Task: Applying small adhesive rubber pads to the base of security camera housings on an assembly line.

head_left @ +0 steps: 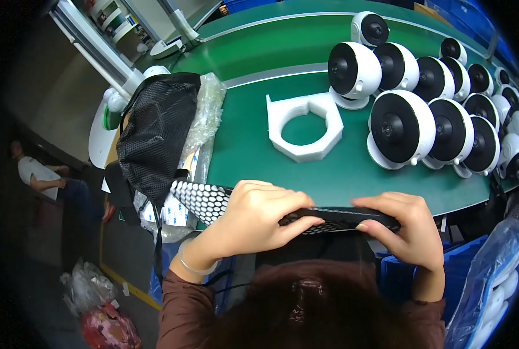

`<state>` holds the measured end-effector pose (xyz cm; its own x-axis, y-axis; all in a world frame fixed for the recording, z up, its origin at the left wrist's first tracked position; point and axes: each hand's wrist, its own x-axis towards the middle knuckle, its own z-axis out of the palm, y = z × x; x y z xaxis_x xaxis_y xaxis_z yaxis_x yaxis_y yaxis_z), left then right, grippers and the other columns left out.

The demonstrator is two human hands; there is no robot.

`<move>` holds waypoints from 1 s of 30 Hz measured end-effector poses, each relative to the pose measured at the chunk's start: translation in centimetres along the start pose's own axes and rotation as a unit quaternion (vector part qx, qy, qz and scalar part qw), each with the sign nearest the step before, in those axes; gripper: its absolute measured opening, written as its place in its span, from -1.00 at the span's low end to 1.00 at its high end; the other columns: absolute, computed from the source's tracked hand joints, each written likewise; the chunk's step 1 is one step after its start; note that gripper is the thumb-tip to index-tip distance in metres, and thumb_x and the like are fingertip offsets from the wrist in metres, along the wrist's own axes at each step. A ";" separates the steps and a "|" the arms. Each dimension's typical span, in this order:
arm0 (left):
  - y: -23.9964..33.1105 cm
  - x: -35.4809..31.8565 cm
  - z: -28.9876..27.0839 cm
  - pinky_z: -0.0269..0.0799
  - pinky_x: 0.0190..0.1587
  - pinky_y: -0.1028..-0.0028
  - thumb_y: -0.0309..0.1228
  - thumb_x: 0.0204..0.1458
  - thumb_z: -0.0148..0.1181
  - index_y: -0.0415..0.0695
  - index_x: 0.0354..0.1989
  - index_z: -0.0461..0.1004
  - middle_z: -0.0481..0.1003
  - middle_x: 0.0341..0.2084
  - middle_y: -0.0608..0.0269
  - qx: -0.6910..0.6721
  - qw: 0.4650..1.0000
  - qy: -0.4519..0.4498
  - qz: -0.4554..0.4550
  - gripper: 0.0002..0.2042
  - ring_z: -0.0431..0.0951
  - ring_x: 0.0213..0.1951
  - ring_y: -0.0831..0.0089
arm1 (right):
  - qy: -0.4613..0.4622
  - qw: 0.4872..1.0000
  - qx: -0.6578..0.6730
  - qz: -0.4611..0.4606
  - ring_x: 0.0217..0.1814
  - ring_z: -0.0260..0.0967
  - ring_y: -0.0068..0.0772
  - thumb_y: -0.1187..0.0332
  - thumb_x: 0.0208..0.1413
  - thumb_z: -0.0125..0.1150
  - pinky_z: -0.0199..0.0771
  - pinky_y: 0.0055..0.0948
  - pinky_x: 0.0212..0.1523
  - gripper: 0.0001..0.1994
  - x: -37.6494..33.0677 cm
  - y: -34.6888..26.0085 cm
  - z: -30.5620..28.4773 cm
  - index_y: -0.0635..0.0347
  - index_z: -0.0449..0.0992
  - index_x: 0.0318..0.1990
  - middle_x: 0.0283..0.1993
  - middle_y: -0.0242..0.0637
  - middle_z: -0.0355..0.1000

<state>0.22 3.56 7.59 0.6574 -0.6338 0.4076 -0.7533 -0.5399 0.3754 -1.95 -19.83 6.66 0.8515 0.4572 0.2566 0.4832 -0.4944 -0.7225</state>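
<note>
At the table's near edge, both my hands grip a long, flat black piece (pixel 344 215). My left hand (pixel 256 212) pinches it between thumb and fingers. My right hand (pixel 408 227) holds its right end the same way. A black sheet with white round dots (pixel 201 199) sticks out to the left behind my left wrist; I cannot tell whether it is part of the held piece. Beyond my hands lies a white foam block with an octagonal hole (pixel 303 152). Right of it stand several round white cameras with black fronts (pixel 402 125) on disc bases.
A black mesh bag (pixel 157 125) and clear bubble wrap (pixel 212 107) lie on the left of the green table (pixel 248 163). Blue bins (pixel 466 262) and a plastic-wrapped pack (pixel 492 291) are at lower right. A person (pixel 38 174) is at far left, near plastic bags (pixel 108 328) on the floor.
</note>
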 end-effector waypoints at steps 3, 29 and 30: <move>0.4 -0.1 -0.2 0.34 -0.55 0.58 -0.43 -0.32 0.35 -0.18 -0.63 0.49 0.48 -0.69 0.22 -0.014 0.999 -0.032 -0.011 -0.85 0.48 -0.65 0.42 | -0.044 0.999 0.004 0.021 -0.36 0.39 -0.20 0.33 -0.16 0.25 0.37 -0.41 -0.40 -0.78 -0.4 0.3 -0.6 0.19 0.50 -0.31 -0.37 -0.18 0.43; -4.0 0.1 3.1 0.13 -0.66 0.41 -0.39 -0.18 0.24 -0.16 -0.76 0.29 0.27 -0.84 0.23 0.104 0.986 0.102 -0.078 -0.74 0.28 -0.76 0.29 | 0.084 0.988 0.083 0.096 -0.62 0.25 -0.49 0.49 -0.22 0.27 0.19 -0.54 -0.59 -0.89 -5.0 5.1 -2.9 0.34 0.53 -0.48 -0.63 -0.24 0.37; -4.3 -0.2 3.5 0.09 -0.68 0.41 -0.48 -0.16 0.19 -0.15 -0.82 0.25 0.21 -0.88 0.22 0.107 0.982 0.134 -0.076 -0.71 0.23 -0.79 0.28 | 0.046 0.989 0.080 0.119 -0.61 0.28 -0.49 0.48 -0.22 0.28 0.21 -0.55 -0.58 -0.88 -5.4 5.5 -3.1 0.33 0.54 -0.48 -0.62 -0.24 0.39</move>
<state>3.25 4.07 3.02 0.7227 -0.3836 0.5749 -0.6129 -0.7401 0.2767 -3.32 -27.28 3.29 0.9560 0.2681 0.1190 0.2344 -0.4542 -0.8595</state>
